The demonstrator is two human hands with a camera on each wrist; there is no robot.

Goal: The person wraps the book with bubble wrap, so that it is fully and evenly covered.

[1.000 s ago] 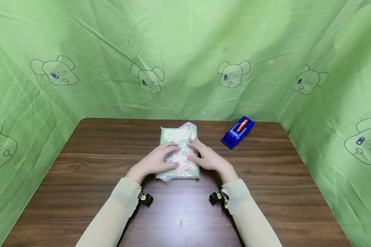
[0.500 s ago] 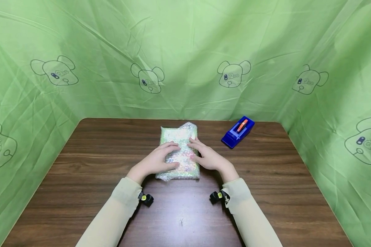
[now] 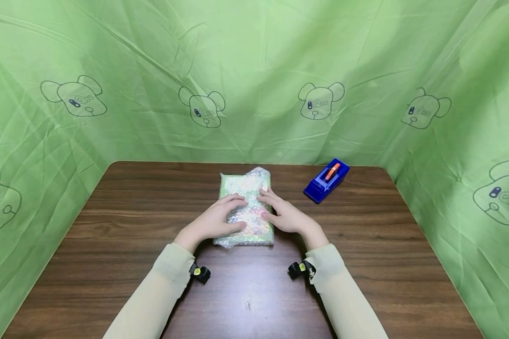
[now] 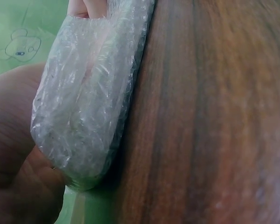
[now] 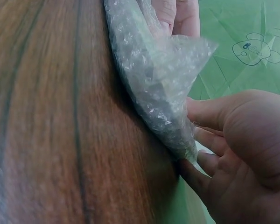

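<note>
The packet (image 3: 248, 238), wrapped in bubble wrap, is laid flat at the middle of the worktop (image 3: 131, 263), towards its far half. What is inside is blurred by the wrap, so its weight cannot be told; from its thin, square-edged form it is judged fairly light and stiff, with a soft, slightly slippery skin that could slide over the core if pinched lightly. Fragility cannot be judged. The firmest hold would be had across the two long sides, with thumbs above; the loose flap (image 5: 186, 60) of wrap would be better avoided, since it could crumple or pull away. The left hand (image 3: 216, 221) is rested on the left side, fingers and thumb spread wide, and the right hand (image 3: 290, 216) is set likewise on the right side, its fingers loosely bent; the packet is not seen to be clenched by either. The worktop is dark, wood-grained and glossy under a patch of reflected light. A blue dispenser (image 3: 318, 190) is placed well apart, towards the far right. The space is enclosed by a creased green curtain (image 3: 254, 56) printed with animal heads.
</note>
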